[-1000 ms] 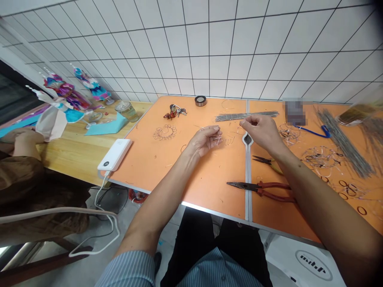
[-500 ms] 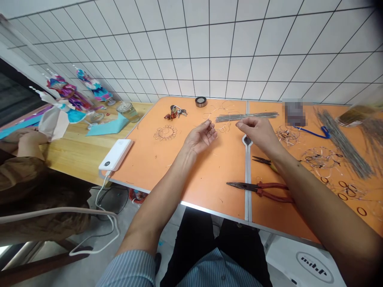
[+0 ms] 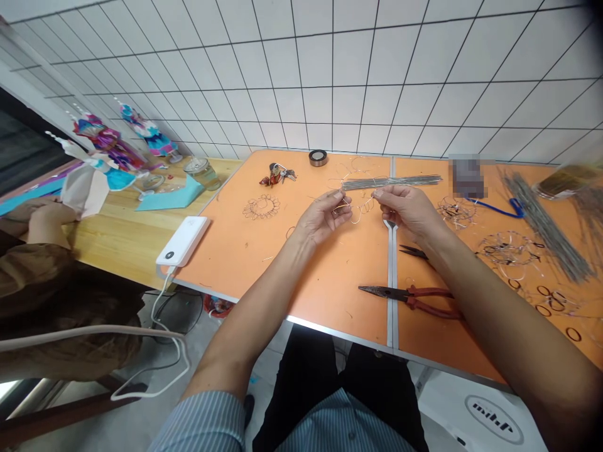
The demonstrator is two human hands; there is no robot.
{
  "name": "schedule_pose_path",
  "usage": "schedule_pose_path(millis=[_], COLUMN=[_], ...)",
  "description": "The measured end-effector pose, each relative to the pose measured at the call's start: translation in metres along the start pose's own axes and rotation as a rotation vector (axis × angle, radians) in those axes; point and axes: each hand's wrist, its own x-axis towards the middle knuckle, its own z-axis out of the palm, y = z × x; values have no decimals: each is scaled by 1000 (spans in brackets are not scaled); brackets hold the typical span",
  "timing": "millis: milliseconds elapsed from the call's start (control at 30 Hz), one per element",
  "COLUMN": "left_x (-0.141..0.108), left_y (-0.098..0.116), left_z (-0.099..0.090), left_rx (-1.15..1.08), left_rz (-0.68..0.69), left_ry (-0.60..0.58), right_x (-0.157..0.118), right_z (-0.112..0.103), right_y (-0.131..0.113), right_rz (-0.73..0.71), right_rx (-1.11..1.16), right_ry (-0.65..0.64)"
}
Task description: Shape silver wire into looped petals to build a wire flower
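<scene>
Between my hands, above the orange table (image 3: pixel 315 270), hangs a thin copper-coloured wire (image 3: pixel 360 212) bent into loops. My left hand (image 3: pixel 325 216) pinches one end of it, thumb against forefinger. On the other side my right hand (image 3: pixel 402 207) has its fingertips closed on the wire too. Behind the hands lies a bundle of straight grey wires (image 3: pixel 414 181). Red-handled long-nose pliers (image 3: pixel 407 295) rest nearer the front edge, across the table seam. A smaller pair of pliers (image 3: pixel 413 252) is partly hidden under my right wrist. To the left lies a ring of looped wire (image 3: pixel 262 207).
Keys (image 3: pixel 280 174) and a roll of black tape (image 3: pixel 318 157) lie at the back. Tangled wire pieces (image 3: pixel 509 248), a grey wire bundle (image 3: pixel 546 229) and dark rings (image 3: pixel 573 334) are at right. A white power bank (image 3: pixel 183 241) sits left; another person's hands (image 3: pixel 51 216) are beyond.
My hands have come closer together, the left moving slightly right. The looped wire now spans the gap between them, and my right fingertips are on it.
</scene>
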Motion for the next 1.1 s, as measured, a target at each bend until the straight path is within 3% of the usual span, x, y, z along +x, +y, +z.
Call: schedule_pose_path(millis=[167,667,1100], left_x=[0,1,-2], left_y=[-1,-3,7], left_z=[-1,-4,-1], left_rx=[44,149,-35], left_rz=[9,70,-51], left_ry=[-34,26,16], right_x=[0,3,0], right_z=[0,-3,-4], right_y=[0,2,-2], right_rz=[21,40,-8], right_rx=[20,29,-9], right_ry=[10,14,-18])
